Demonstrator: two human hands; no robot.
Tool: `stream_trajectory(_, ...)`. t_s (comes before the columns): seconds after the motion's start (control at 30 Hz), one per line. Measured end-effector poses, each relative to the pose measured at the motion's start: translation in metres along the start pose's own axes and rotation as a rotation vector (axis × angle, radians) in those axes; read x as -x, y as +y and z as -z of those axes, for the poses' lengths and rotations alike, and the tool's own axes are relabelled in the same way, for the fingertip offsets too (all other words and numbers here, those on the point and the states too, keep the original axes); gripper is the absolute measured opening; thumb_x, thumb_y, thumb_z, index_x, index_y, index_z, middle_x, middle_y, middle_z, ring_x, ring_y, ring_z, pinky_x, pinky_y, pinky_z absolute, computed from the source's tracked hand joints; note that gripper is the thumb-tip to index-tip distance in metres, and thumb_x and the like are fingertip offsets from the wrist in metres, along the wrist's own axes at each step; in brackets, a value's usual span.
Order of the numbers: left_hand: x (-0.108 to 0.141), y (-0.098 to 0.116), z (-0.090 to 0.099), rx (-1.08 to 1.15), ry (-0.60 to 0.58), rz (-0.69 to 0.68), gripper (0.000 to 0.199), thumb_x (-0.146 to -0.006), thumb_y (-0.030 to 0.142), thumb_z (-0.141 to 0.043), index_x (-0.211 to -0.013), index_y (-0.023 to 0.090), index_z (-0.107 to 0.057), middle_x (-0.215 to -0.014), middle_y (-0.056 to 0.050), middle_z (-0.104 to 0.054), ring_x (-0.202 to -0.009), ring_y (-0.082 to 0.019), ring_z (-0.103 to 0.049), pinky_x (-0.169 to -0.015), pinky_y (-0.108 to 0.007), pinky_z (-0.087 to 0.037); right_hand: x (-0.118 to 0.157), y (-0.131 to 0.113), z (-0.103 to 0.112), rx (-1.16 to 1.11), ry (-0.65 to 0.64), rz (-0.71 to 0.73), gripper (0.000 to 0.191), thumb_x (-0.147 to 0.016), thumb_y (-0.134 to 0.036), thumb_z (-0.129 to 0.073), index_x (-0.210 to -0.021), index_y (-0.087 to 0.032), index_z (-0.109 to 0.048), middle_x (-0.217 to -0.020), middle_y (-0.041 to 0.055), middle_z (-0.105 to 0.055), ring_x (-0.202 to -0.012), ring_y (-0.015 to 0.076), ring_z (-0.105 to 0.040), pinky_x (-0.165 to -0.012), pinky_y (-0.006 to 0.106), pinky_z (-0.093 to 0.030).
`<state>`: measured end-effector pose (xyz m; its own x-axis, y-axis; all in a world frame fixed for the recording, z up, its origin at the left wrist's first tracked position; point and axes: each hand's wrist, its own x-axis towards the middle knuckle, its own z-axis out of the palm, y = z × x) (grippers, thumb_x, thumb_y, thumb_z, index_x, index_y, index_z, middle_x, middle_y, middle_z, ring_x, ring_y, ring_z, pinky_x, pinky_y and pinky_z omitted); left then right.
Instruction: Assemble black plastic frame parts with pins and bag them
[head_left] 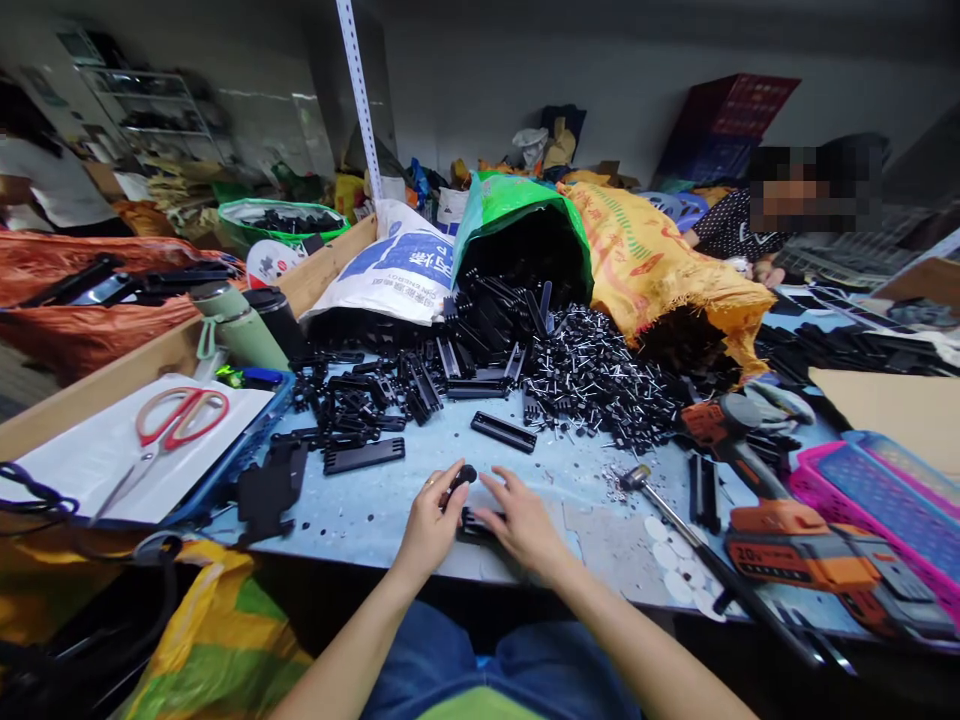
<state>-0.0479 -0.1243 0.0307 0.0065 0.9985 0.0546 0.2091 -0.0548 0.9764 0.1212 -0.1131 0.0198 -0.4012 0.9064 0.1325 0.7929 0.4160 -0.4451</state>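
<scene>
Clock directions were read outward from the hands.

Left hand [429, 520]: thumb and fingers clamped on a small black part [468, 474], raised above the tabletop [337, 530] near its front edge.
Right hand [525, 525]: apart from the left, fingers spread and slightly curled, gripping nothing visible. A second part [475, 523] lay on the tabletop beside its thumb; whether they touched could not be told.
Frame [503, 432], one, black: between twelve and one o'clock, lying flat.
Bracket [364, 456], one, black: ten o'clock.
Screws [600, 380], heaped: one o'clock.
Bags, three, side by side: white [405, 262] at eleven, green [517, 212] at twelve, mouth open, black pieces [480, 330] spread before it; yellow [637, 255] at one.
Hammer [686, 527], one: three o'clock, head inward.
Drill [795, 535], one, orange and grey: three o'clock, beyond the hammer.
Scissors [159, 446], one pair, red-handled: between nine and ten o'clock, on a white sheet [94, 460].
</scene>
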Motion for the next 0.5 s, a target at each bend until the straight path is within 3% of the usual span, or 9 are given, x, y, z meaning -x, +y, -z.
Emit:
stream_trajectory(0.07,0.000,-0.004,0.002,0.007,0.052,0.009,0.045,-0.087,0.041,-0.042,-0.124,0.017,-0.048,-0.088,-0.003,-0.050,-0.051,-0.006,-0.048,-0.048,-0.020,-0.042,0.011,-0.004,-0.002,0.052,-0.038,0.082,0.055,-0.083,-0.054,-0.047,-0.128,-0.024,-0.044,-0.126,0.0102,-0.047,-0.106,0.0274,-0.048,-0.086,0.041,-0.040)
stream_trajectory(0.17,0.002,-0.008,0.007,0.001,0.086,0.011,0.043,-0.087,0.040,-0.042,-0.124,0.018,-0.049,-0.088,-0.002,-0.049,-0.050,-0.006,-0.047,-0.050,-0.021,-0.042,0.019,-0.003,-0.005,-0.009,-0.074,0.138,0.051,-0.084,-0.051,-0.047,-0.127,-0.024,-0.046,-0.114,0.0110,-0.056,-0.102,0.0278,-0.049,-0.087,0.046,-0.038)
stream_trajectory(0.27,0.007,-0.006,0.003,0.024,0.028,0.009,0.041,-0.087,0.039,-0.042,-0.122,0.018,-0.051,-0.087,-0.002,-0.049,-0.048,-0.005,-0.046,-0.052,-0.022,-0.042,0.011,0.003,-0.002,-0.372,-0.010,-0.042,0.044,-0.089,-0.045,-0.041,-0.126,-0.024,-0.047,-0.107,0.0099,-0.058,-0.093,0.0230,-0.055,-0.082,0.041,-0.044)
stream_trajectory(0.37,0.010,0.003,-0.009,0.076,-0.035,0.036,0.043,-0.087,0.040,-0.043,-0.124,0.018,-0.050,-0.092,-0.003,-0.051,-0.045,-0.004,-0.045,-0.046,-0.022,-0.040,-0.002,0.003,0.006,-0.925,-0.045,-0.254,0.050,-0.089,-0.049,-0.036,-0.134,-0.026,-0.035,-0.103,0.0074,-0.058,-0.072,0.0168,-0.060,-0.063,0.033,-0.051)
stream_trajectory(0.43,0.010,0.012,-0.014,0.048,-0.022,-0.001,0.042,-0.086,0.038,-0.045,-0.123,0.018,-0.051,-0.093,-0.004,-0.052,-0.052,-0.007,-0.049,-0.050,-0.023,-0.042,-0.006,0.000,0.012,-1.143,-0.092,-0.274,0.054,-0.089,-0.049,-0.037,-0.136,-0.025,-0.031,-0.094,0.0057,-0.058,-0.063,0.0142,-0.059,-0.054,0.029,-0.051)
stream_trajectory(0.5,0.010,0.019,-0.014,-0.034,-0.011,-0.074,0.038,-0.087,0.034,-0.045,-0.120,0.019,-0.054,-0.090,-0.005,-0.054,-0.069,-0.012,-0.054,-0.065,-0.026,-0.045,-0.006,0.001,0.019,-1.182,-0.095,-0.206,0.053,-0.088,-0.047,-0.040,-0.135,-0.023,-0.035,-0.087,0.0044,-0.057,-0.060,0.0117,-0.056,-0.052,0.026,-0.049)
